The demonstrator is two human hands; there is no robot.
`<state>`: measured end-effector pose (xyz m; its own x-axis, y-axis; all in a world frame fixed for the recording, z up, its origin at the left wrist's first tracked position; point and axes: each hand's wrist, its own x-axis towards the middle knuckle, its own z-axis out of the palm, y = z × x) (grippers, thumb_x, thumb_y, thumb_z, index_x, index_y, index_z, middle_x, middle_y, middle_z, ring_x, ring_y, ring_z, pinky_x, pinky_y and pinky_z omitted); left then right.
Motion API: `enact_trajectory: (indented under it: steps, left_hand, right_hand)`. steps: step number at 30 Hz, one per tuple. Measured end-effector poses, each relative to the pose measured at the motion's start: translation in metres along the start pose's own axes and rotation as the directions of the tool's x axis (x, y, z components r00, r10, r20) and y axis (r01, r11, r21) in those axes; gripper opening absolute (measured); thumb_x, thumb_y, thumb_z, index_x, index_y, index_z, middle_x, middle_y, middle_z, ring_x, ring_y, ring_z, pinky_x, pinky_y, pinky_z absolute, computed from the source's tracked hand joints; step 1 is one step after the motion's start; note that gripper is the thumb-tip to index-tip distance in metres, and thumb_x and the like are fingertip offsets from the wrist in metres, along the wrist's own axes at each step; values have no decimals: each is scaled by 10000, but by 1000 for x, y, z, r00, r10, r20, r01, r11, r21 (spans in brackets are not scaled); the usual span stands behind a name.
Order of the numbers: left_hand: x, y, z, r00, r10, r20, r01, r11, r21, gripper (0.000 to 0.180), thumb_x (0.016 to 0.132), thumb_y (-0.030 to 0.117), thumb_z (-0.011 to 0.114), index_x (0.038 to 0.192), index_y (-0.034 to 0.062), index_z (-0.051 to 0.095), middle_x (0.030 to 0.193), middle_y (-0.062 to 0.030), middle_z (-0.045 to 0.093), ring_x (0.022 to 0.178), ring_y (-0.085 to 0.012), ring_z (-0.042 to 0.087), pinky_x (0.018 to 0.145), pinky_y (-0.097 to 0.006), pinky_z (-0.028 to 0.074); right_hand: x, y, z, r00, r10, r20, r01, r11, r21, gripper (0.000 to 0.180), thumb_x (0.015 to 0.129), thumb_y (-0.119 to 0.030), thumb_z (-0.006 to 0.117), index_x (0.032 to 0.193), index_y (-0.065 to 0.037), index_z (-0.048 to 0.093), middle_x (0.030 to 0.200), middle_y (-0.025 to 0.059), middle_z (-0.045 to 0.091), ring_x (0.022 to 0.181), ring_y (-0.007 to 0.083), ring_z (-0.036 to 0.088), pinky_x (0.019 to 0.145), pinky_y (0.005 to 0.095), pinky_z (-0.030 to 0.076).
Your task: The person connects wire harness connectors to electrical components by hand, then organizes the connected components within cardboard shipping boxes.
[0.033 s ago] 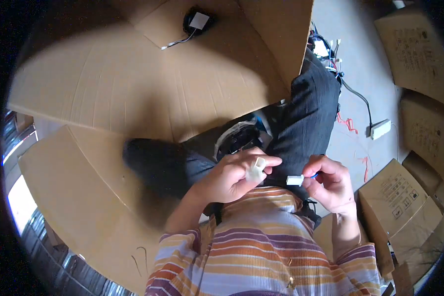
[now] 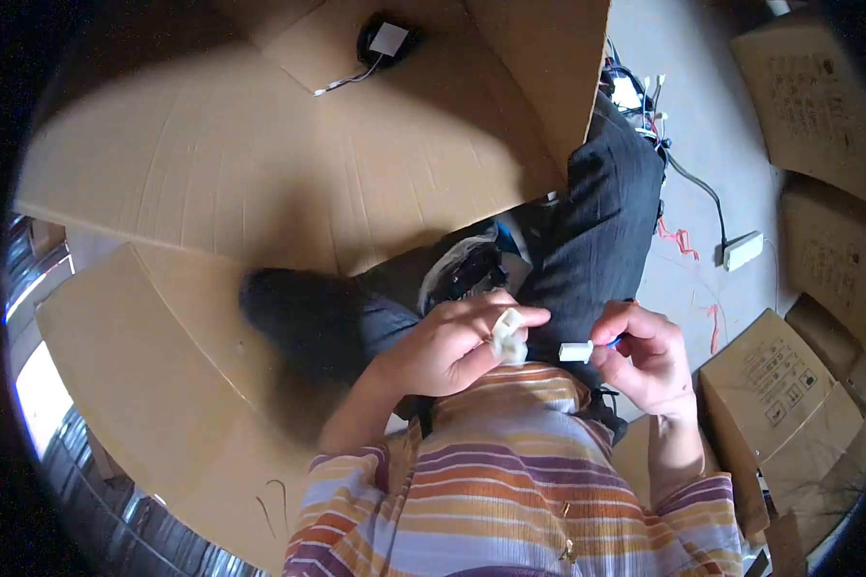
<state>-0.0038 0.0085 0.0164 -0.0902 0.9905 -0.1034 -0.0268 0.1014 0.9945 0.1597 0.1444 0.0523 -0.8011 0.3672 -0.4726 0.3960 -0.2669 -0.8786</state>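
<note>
My left hand (image 2: 447,348) pinches a small white plastic connector (image 2: 507,337) between thumb and fingers, in front of my striped shirt. My right hand (image 2: 648,362) grips a second small white connector (image 2: 575,352) with a bit of blue wire behind it. The two connectors are a short gap apart and do not touch. Both hands are above my lap, over dark trousers (image 2: 606,212).
A big open cardboard box (image 2: 260,183) spreads in front and to the left, with a black part with a white label and lead (image 2: 385,40) inside. Right on the floor: a wire bundle (image 2: 635,96), a white power strip (image 2: 744,250), red scraps (image 2: 678,240) and several cardboard boxes (image 2: 775,385).
</note>
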Motion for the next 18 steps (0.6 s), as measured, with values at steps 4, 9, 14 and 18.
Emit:
enact_trajectory:
  steps: [4, 9, 14, 18]
  left_hand:
    - [-4, 1, -7, 977, 70, 204, -75, 997, 17, 210, 738, 32, 523, 946, 34, 560, 788, -109, 559, 637, -203, 522, 565, -255, 412]
    - [2, -6, -11, 932, 170, 322, -53, 939, -341, 70, 713, 71, 581, 759, 26, 609, 562, -80, 498, 491, -195, 476, 440, -279, 354]
    - [10, -8, -11, 882, 212, 421, -45, 927, -371, 180, 737, 105, 559, 591, 3, 532, 563, -83, 519, 472, -199, 485, 418, -278, 348]
    - [8, -7, -8, 884, 186, 429, 14, 907, -421, 194, 754, 104, 533, 586, 5, 530, 562, -74, 529, 477, -191, 495, 428, -278, 357]
  right_hand:
    - [5, -2, -2, 981, -171, 96, 177, 982, -61, 80, 658, -15, 560, 735, -25, 538, 644, 27, 508, 543, 96, 446, 468, 207, 341]
    - [11, -4, -2, 954, -229, 195, 244, 968, -56, 79, 656, -11, 557, 733, -20, 542, 647, 41, 500, 557, 124, 456, 474, 223, 346]
    - [7, -7, 1, 964, -173, 204, 185, 982, -41, 73, 657, -26, 562, 727, -20, 540, 643, 40, 498, 560, 132, 458, 481, 239, 353]
    - [4, -13, 3, 971, -123, 204, 151, 980, -131, 57, 652, -17, 551, 701, -14, 522, 638, 61, 493, 566, 174, 467, 489, 269, 363]
